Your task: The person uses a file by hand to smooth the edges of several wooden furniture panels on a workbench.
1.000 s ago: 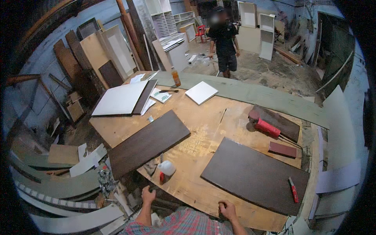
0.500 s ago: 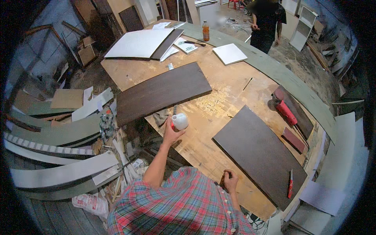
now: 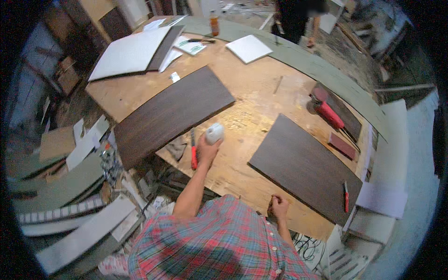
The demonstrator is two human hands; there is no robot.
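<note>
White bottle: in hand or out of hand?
In hand: the left hand grips the white bottle, whose upper part shows beyond the fingers.

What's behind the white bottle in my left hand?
Beyond the bottle there's a strip of tabletop, then a dark board. Whatever sits directly behind the bottle is covered.

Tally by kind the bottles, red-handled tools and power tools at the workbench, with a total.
Bottles: 2 (white bottle, amber bottle)
Red-handled tools: 2 (left tool, right tool)
Power tools: 1 (red power tool)
Total: 5
</note>
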